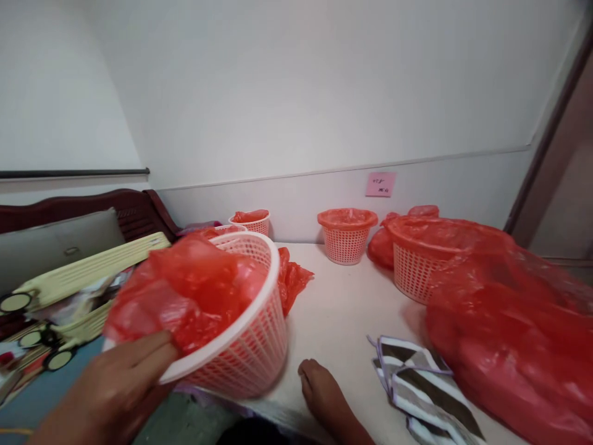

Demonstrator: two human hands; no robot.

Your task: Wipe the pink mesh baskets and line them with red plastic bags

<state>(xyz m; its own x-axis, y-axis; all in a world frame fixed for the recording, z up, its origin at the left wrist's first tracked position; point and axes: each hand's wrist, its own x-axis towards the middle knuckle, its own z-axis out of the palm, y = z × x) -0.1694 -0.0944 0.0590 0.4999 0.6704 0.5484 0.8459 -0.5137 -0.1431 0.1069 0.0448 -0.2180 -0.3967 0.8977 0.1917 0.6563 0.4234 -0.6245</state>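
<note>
My left hand (125,377) is closed on the near rim of a pale pink plastic basket (245,358), with the fingers over the edge. The basket tilts to the left at the table's front edge. A thin red plastic bag (204,290) lies inside it and spills over its left side. To the right of the basket, my right hand (319,386) rests low over the white table (333,309), fingers curled together, with nothing visible in it. Right of that hand lies a folded striped cloth (421,383) in brown, grey and white.
Further back stand a small basket with a red liner (346,238) and a larger lined basket (417,266). A big red plastic bag (514,346) covers the right side. Cream plastic pieces (92,269) lie at left. A pink note (380,184) is on the wall.
</note>
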